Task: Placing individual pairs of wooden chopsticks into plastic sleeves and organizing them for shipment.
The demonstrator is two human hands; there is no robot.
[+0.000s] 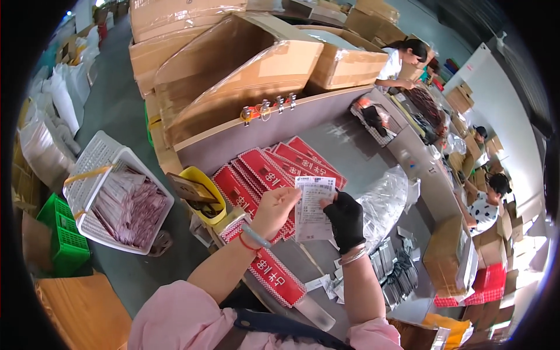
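Note:
A white printed paper slip [312, 224] is held upright in front of me. My right hand [345, 221], in a black fingerless glove, grips its right edge with the thumb on the front. At the slip's upper left edge, my left hand [275, 211] is bare, its fingers pinched together against the paper. Beneath and behind the hands, flat red packets [256, 166] with white checkered borders lie fanned in overlapping rows. Another red packet [277, 280] rests under my left forearm, near the table's front edge, beside a clear plastic sleeve [316, 314].
Left of the table stands a white basket [87, 192] filled with wrapped packets. A yellow bin [213, 219] sits at the table's left edge. Clear plastic bags [385, 204] and small grey packets [392, 265] lie at right. Open cartons [251, 64] rise behind the partition; co-workers [402, 58] are beyond.

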